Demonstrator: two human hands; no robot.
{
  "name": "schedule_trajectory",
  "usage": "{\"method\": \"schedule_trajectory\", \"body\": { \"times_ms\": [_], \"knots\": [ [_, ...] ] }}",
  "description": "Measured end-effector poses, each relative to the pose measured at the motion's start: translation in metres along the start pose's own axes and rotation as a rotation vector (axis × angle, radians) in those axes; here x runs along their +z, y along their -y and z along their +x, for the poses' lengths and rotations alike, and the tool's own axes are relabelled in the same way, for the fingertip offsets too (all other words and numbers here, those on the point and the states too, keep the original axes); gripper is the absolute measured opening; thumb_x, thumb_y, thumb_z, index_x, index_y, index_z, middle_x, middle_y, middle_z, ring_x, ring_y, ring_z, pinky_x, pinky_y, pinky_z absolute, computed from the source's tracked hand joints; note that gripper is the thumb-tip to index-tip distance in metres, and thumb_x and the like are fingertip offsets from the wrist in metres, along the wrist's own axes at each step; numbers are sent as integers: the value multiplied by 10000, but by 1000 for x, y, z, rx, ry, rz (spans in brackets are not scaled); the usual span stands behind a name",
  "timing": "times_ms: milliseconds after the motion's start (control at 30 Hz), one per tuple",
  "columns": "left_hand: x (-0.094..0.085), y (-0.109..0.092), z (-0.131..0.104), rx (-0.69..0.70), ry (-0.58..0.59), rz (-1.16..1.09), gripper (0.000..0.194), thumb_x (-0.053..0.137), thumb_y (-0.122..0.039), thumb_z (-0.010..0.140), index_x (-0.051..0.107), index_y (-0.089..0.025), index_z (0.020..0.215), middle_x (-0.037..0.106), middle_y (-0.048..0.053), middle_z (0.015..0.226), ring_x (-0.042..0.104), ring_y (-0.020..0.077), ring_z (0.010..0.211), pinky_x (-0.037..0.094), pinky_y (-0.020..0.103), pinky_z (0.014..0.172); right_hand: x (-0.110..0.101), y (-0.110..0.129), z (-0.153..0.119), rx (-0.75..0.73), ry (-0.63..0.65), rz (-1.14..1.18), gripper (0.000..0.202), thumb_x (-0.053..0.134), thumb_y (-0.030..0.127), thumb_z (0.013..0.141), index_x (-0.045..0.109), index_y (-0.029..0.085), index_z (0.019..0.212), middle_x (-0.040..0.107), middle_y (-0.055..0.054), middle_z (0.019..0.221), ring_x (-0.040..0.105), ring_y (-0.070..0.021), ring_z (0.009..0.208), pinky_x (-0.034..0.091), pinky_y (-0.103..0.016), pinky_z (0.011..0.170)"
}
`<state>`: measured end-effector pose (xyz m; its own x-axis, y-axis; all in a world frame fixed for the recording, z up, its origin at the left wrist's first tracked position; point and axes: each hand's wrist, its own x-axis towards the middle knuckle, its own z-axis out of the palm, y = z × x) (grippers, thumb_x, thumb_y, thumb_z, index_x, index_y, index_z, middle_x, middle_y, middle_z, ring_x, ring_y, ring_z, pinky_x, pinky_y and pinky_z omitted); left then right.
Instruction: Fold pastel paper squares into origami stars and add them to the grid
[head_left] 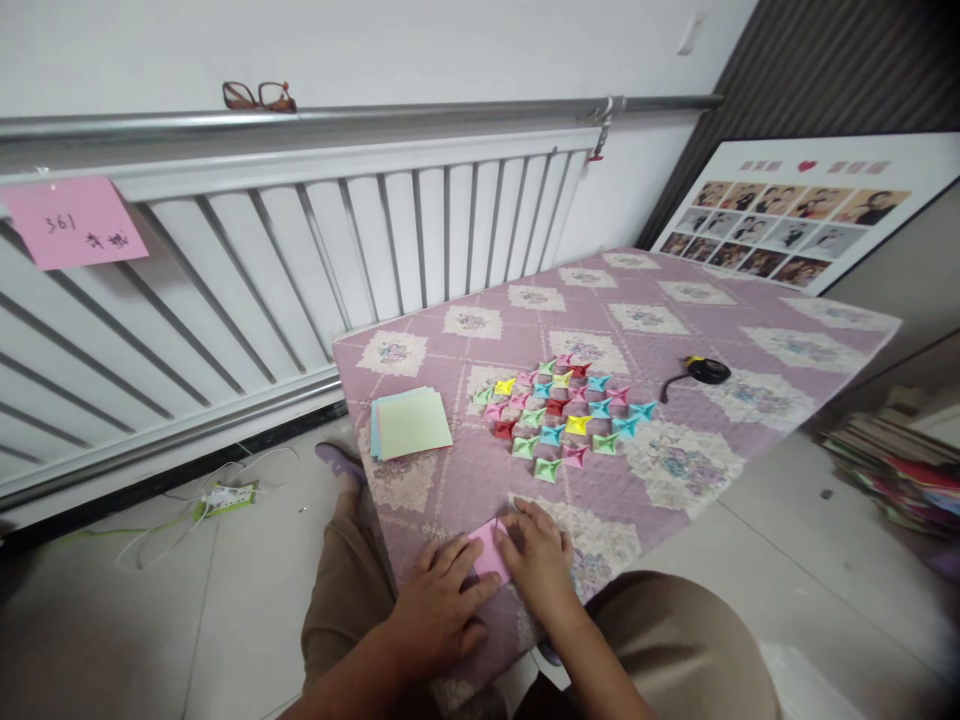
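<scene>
A small folded pink paper [491,552] lies on the tablecloth near the table's front corner, between my two hands. My left hand [439,590] rests flat with its fingers apart, fingertips and thumb touching the paper's left and lower edges. On the other side, my right hand [541,560] lies with fingers stretched out and its thumb on the paper's right part. Beyond the hands, several small folded paper pieces [555,408] in green, pink, red, yellow and blue stand in diagonal rows. To the left sits a stack of square paper sheets [412,423], pale green on top.
The table has a purple floral cloth [480,365]. A black object with a strap [707,371] lies at the right. A white radiator [420,225] runs behind, with glasses [259,96] on the pipe above. A power strip [225,497] with cables lies on the floor.
</scene>
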<state>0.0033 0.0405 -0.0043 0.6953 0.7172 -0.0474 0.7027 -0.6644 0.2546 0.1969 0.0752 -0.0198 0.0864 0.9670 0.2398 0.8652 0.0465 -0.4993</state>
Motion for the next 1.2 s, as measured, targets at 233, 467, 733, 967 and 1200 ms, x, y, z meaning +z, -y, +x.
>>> {"method": "schedule_trajectory", "body": {
  "times_ms": [233,467,733,967,1200],
  "knots": [
    [1,0,0,5,4,-20,606,522,-492,859,305,-372,1411,210,76,1530,198,292,1380,186,550,1067,1,6,6,25,-46,24,191,496,351,819,645,248,759,649,-55,1077,536,-272,1031,269,-474,885],
    [3,1,1,-8,5,-33,586,498,-511,869,309,-376,1408,205,68,1532,184,284,1385,167,548,1076,1,11,6,18,-45,30,225,468,341,827,616,226,701,651,-24,764,566,-225,828,257,-407,848],
    [3,2,0,1,0,-31,583,492,-510,871,318,-365,1408,201,68,1533,191,288,1381,169,535,1075,-3,5,1,-46,26,78,252,401,367,891,595,220,828,662,-18,765,602,-203,799,290,-370,835],
    [3,3,-1,12,-18,-28,582,465,-532,881,306,-362,1414,211,79,1529,187,288,1384,171,536,1070,-19,-5,-2,-150,136,88,146,523,323,830,646,265,884,670,-3,780,603,-203,788,300,-367,802],
    [4,3,-1,25,-16,-10,575,463,-518,884,311,-356,1415,215,78,1528,203,299,1375,160,536,1071,-26,-5,-10,-224,126,31,117,540,229,835,623,250,755,635,4,755,572,-190,788,280,-391,843]
  ]
}}
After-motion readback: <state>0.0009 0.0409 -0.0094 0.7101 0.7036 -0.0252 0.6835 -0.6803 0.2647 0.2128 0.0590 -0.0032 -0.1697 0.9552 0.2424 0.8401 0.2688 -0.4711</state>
